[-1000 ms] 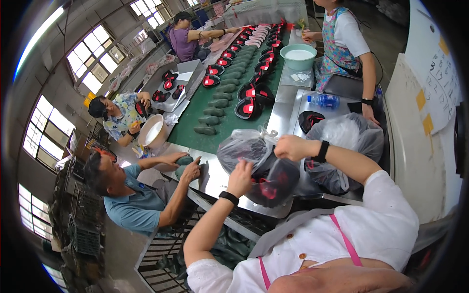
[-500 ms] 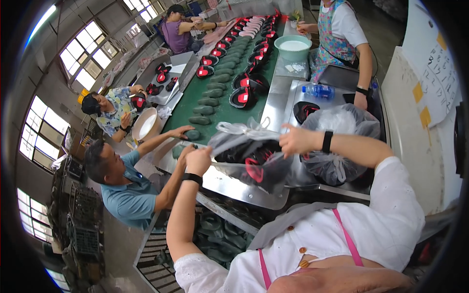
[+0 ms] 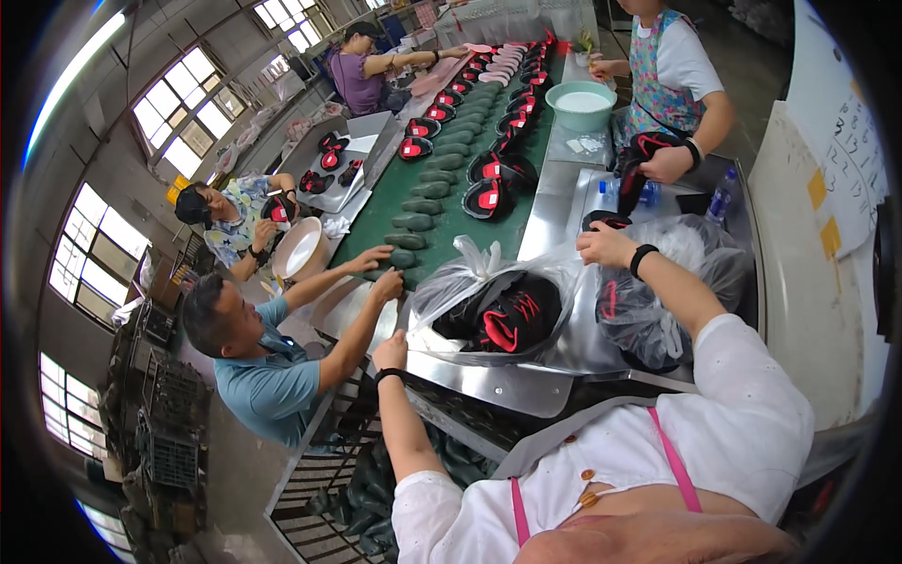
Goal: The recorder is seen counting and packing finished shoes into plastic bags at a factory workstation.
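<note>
So the open plastic bag (image 3: 477, 267) sits near the front edge of the metal desk (image 3: 498, 383), bare strip in front, some free metal to its right. Left hand (image 3: 390, 351) has its left rim pinched; right hand (image 3: 606, 246) is curled by the opposite rim, can't tell if it's gripping. Count: two bags, one mint basin (image 3: 581, 120), one beige basin (image 3: 320, 246).

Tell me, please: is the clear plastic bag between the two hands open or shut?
Open: the bag gapes wide, showing black-and-red shoe uppers uncovered inside.
</note>
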The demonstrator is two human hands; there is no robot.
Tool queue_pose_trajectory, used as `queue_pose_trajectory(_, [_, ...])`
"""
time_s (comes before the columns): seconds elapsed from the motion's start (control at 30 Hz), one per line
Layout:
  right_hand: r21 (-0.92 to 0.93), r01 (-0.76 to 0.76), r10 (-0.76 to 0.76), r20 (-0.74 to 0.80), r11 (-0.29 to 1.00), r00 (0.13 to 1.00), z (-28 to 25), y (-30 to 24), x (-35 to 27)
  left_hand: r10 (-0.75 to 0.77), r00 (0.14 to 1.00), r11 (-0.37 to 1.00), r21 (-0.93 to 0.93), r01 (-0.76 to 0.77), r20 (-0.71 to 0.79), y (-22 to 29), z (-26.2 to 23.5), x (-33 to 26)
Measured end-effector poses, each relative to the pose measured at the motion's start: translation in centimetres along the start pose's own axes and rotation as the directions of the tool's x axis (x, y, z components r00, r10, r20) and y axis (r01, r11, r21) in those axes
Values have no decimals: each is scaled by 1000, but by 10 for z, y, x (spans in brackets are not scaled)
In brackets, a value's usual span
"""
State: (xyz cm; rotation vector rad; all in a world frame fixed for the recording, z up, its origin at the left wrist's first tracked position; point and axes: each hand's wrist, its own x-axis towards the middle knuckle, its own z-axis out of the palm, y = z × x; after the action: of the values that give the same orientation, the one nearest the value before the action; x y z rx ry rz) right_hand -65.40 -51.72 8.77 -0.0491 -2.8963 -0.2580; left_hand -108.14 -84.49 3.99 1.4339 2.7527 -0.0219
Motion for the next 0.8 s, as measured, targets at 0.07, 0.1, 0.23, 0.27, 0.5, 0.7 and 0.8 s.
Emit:
queue_pose_trajectory(0.07, [-127, -154, 166, 88, 980, 982, 24, -3, -2, -46, 996, 997, -61, 51, 79, 15, 7, 6])
queue_pose_trajectory(0.1, [-137, -172, 195, 178, 976, 964, 38, -11, 1, -23, 998, 984, -172, 34, 67, 18, 21, 5])
queue_pose_trajectory(0.23, [-4, -167, 160, 307, 986, 938, 2, -66, 9, 110, 988, 613, -790, 19, 109, 63, 20, -9])
queue_pose_trajectory(0.27, [2, -201, 186, 366, 980, 912, -9, -76, 15, 21, 979, 430, -886, 175, 203, 69, 30, -17])
queue_pose_trajectory(0.5, [-31, -342, 310, 506, 939, 805, 36, -92, 23, 119, 745, 768, -415, -489, -657, 158, -12, -79])
queue_pose_trajectory(0.7, [-11, -454, 389, 534, 891, 750, 12, -100, 17, 342, 914, 687, -606, -402, -218, 134, 15, -145])
queue_pose_trajectory(0.8, [-61, -395, 348, 611, 916, 711, 3, -121, 5, 552, 819, 772, -469, -429, 158, 134, 46, -163])
